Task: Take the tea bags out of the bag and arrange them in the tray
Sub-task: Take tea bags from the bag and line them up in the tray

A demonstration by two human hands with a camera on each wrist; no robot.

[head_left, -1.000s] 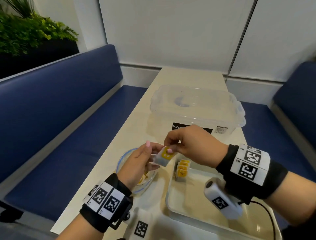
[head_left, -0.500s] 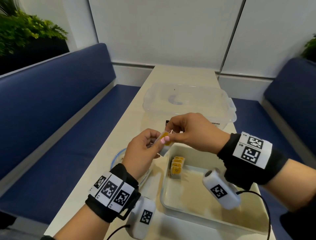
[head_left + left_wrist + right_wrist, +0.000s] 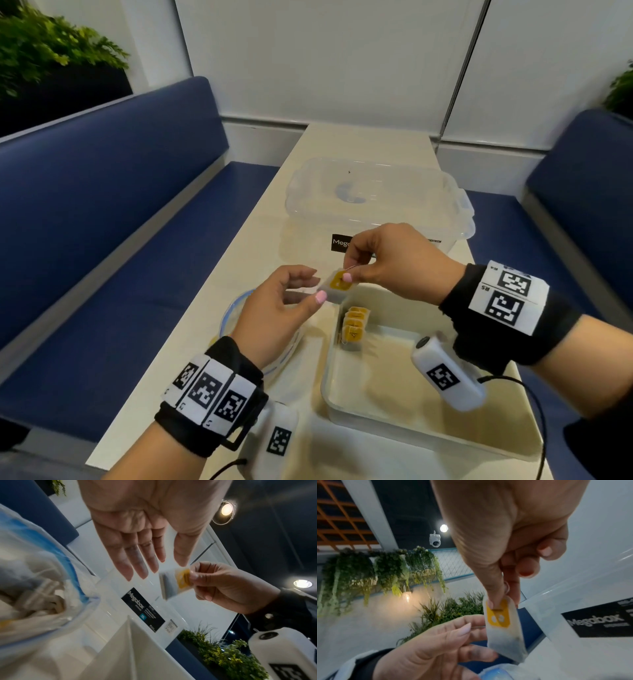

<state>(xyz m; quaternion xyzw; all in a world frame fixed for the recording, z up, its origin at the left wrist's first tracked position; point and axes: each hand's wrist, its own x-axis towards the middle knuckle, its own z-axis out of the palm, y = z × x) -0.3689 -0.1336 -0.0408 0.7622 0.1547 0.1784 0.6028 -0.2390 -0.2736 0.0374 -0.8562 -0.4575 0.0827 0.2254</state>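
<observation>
My right hand [image 3: 347, 272] pinches the top of a white tea bag [image 3: 340, 286] with a yellow tag, just above the far left corner of the white tray [image 3: 342, 404]. In the right wrist view its thumb and forefinger grip the tea bag [image 3: 503, 626] at the tag. My left hand [image 3: 313, 284] is open beside it, fingers straight, thumb by its lower corner; I cannot tell if it touches. A short row of tea bags [image 3: 354, 329] stands in the tray's far left corner. The clear plastic bag [image 3: 233, 308] with a blue zip lies under my left hand, with more tea bags [image 3: 42, 599] inside.
A clear lidded storage box [image 3: 376, 198] with a black label stands just beyond the hands. The narrow cream table [image 3: 205, 342] has blue benches [image 3: 102, 240] on both sides. Most of the tray floor is bare.
My left hand has opened and let go of the tea bag, which it gripped half a second ago. The right hand still holds it, near the tray's far left corner.
</observation>
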